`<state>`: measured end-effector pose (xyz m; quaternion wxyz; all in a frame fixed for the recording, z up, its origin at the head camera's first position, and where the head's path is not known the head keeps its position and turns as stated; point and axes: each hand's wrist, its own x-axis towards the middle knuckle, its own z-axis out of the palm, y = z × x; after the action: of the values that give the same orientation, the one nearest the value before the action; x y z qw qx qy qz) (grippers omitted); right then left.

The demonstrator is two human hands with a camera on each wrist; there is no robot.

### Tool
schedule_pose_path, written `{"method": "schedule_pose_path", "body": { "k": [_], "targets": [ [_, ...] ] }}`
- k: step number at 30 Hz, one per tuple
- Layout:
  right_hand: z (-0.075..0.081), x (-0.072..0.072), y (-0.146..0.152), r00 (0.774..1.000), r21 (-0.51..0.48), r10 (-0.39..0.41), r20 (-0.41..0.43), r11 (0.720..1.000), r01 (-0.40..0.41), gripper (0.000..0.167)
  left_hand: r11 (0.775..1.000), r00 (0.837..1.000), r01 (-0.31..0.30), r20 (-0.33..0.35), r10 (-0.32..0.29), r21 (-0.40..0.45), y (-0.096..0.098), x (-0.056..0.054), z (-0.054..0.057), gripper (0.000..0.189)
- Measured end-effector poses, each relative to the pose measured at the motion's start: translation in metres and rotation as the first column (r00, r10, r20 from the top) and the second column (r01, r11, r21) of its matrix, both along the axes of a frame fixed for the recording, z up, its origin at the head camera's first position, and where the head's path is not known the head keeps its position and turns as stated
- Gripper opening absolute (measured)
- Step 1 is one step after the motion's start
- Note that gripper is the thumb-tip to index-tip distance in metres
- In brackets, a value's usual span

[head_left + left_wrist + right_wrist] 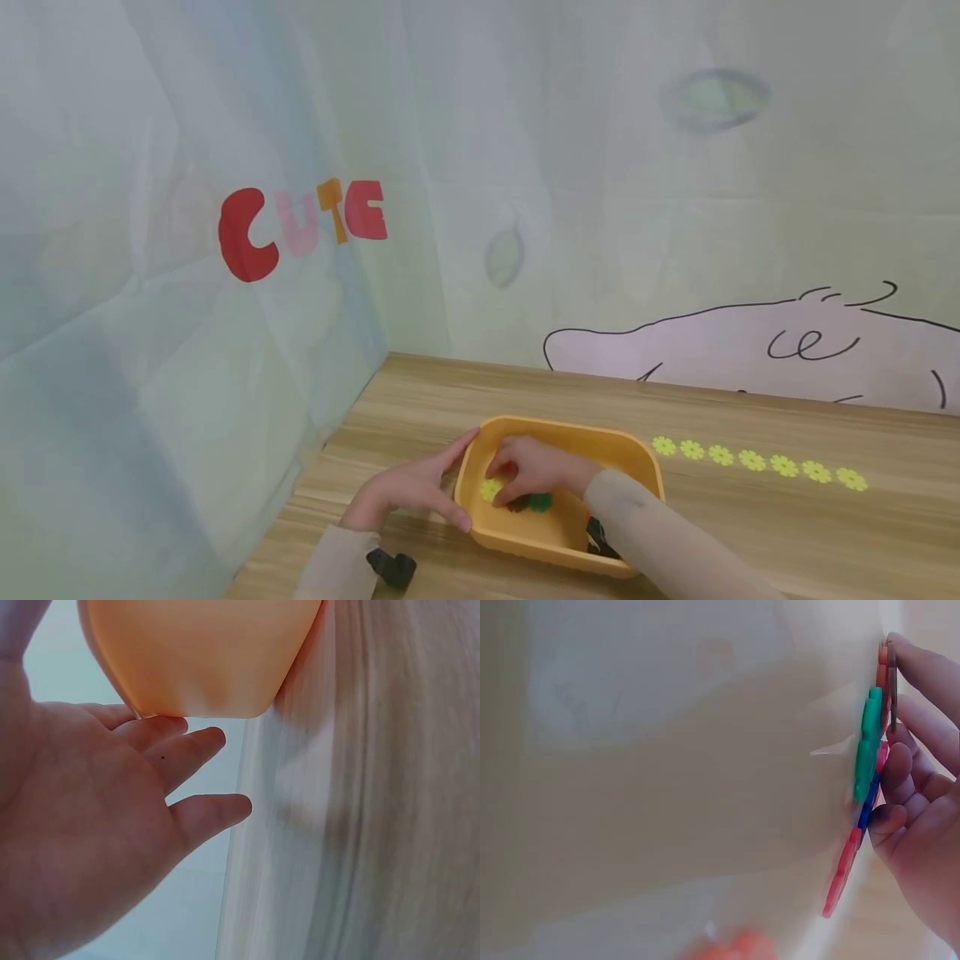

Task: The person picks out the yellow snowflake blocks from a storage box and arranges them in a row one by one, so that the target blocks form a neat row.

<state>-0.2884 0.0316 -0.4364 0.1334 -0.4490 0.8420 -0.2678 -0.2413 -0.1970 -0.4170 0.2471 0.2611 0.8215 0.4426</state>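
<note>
An orange plastic basket [555,546] stands on the wooden table. Against the outside of its left end rests my left hand [412,492], thumb and fingers spread apart. In the left wrist view, the fingertips touch the basket wall [202,660] while the palm stays off it. My right hand [528,467] reaches inside, its bent thumb and fingers pinching a yellow flower-shaped plastic disc [491,490]. Close to these fingers are a green disc [540,502] and a dark one. The right wrist view shows a green disc [868,742] and a red disc [841,874] edge-on beside the hand.
Several yellow flower-shaped discs [752,460] lie in a row on the table, right of the basket. Dark pieces [600,537] sit in the basket's near right corner, partly behind the right sleeve. Fabric walls [487,167] close off the left and back.
</note>
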Motion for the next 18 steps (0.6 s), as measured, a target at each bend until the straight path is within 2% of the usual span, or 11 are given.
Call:
{"method": "schedule_pose_path", "body": {
  "k": [10,18],
  "targets": [
    [-0.0009,0.0012,-0.0008,0.996,0.025,-0.055,0.064,0.998,0.053,0.026,1.000,1.000,0.008,-0.005,-0.008,0.012,0.0002,0.0008,0.0002,0.124],
    [-0.0022,0.0015,0.0000,0.986,-0.007,-0.069,0.153,0.997,0.071,0.026,1.000,1.000,0.012,-0.017,-0.012,0.016,0.0006,0.0010,0.0002,0.125]
  ]
}}
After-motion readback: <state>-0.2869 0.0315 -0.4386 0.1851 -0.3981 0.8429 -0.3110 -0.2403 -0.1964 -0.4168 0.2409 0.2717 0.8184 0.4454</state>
